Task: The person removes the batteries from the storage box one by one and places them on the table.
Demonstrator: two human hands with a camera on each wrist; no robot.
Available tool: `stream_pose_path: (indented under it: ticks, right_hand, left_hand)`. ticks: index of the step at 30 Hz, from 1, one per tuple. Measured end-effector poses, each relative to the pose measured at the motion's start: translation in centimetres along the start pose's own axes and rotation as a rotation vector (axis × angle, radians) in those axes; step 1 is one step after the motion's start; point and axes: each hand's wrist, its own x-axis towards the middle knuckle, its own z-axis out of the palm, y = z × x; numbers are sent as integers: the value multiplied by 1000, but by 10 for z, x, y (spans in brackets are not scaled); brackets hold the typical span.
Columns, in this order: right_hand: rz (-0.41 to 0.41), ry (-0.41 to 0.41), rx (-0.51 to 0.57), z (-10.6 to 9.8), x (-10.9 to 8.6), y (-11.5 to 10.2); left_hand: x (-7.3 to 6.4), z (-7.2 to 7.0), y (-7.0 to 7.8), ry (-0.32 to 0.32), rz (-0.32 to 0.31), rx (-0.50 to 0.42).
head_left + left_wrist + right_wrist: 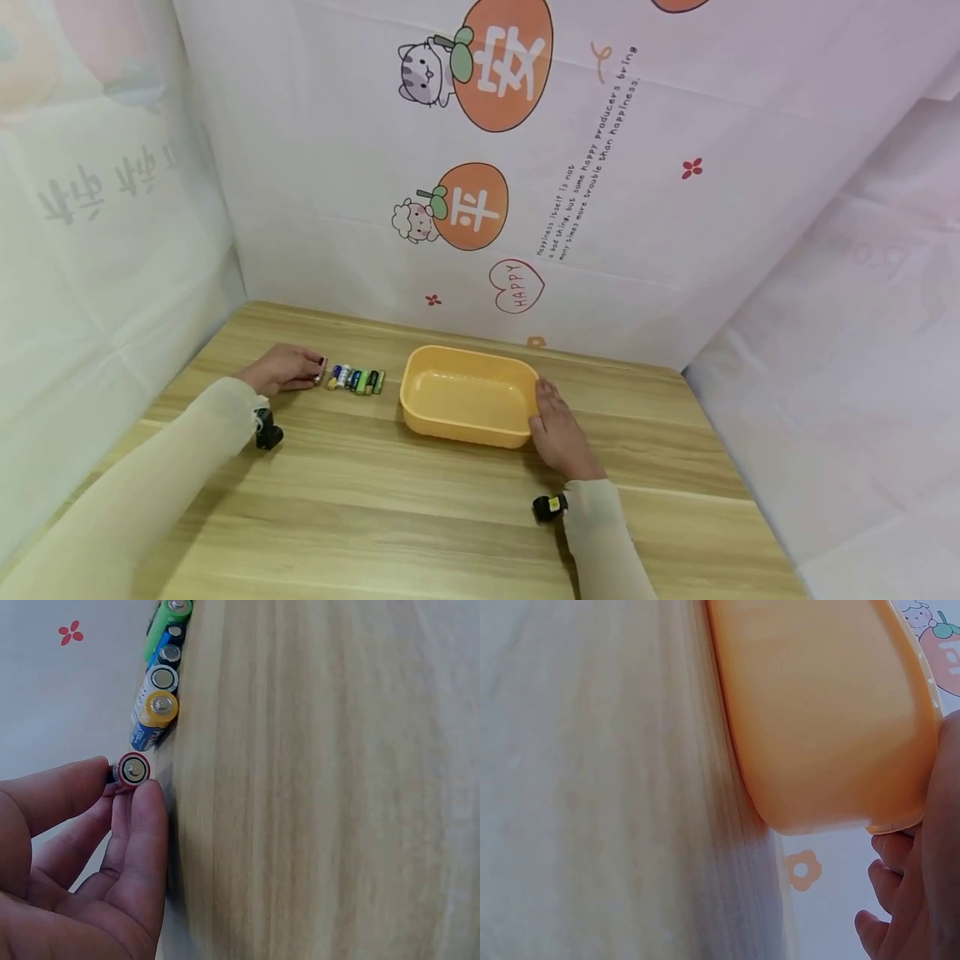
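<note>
In the head view my left hand (pixel 288 368) is at the left of the table, pinching a small battery (pixel 133 769) between thumb and fingers. This battery has a red ring round its visible end. Just to its right, several batteries stand side by side in a row, including a blue-and-yellow battery (pixel 155 720) and a green battery (pixel 363 382). A yellow plastic basin (pixel 465 432) sits right of the row, with nothing inside. My right hand (pixel 558 429) holds the basin's right end, thumb at the rim and fingers along the outside.
The wooden table (pixel 360 517) runs back to a white printed cloth (pixel 322 167). More cloth hangs along the left and right sides. A small black camera (pixel 267 429) is on the left wrist, another black camera (pixel 550 507) on the right.
</note>
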Motion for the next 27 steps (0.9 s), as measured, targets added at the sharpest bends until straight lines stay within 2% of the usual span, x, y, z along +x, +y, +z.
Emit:
stream_pose_path:
  ticks: [2,11,20,23,27]
  right_hand:
    - [1,-6,6,1,0,0]
    - [-2,8,19,2,0,0]
    - [-8,7,20,3,-1,-1]
    - [-11,6,16,2,-1,0]
    - [-15,18,14,2,1,2]
  left_hand:
    - [0,1,2,25,-8,16]
    - [-2,8,7,41,-23,153]
    - [9,12,5,68,-22,279]
    - [11,12,5,71,-29,294]
    - [11,14,8,71,-28,271]
